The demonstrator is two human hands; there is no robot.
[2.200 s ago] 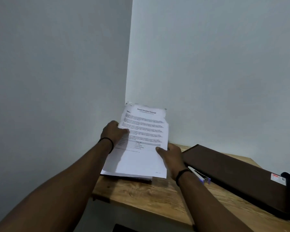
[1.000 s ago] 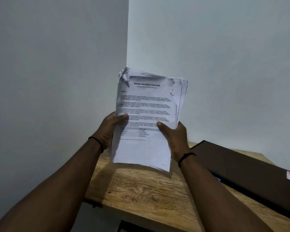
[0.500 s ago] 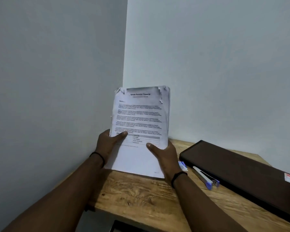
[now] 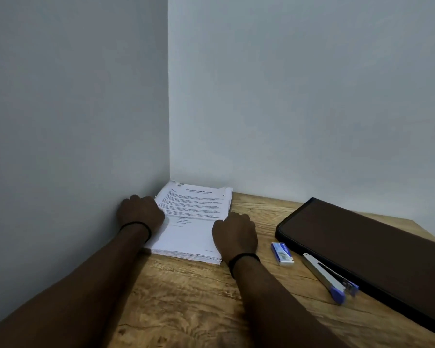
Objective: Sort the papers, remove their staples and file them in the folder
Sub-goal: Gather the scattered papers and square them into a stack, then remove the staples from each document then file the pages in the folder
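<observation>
Both hands rest at the sides of the stack of papers (image 4: 194,219) in the far left corner of the table (image 4: 199,305).

The papers lie flat, printed side up, with the far edge close to the wall corner. The left hand (image 4: 141,213) holds the left edge with curled fingers, and the right hand (image 4: 235,234) holds the right edge the same way. The dark folder (image 4: 367,244) lies closed along the right side of the table. Between the papers and the folder lie a small blue box (image 4: 282,253) and, just beside the folder's near edge, a stapler (image 4: 329,277).
</observation>
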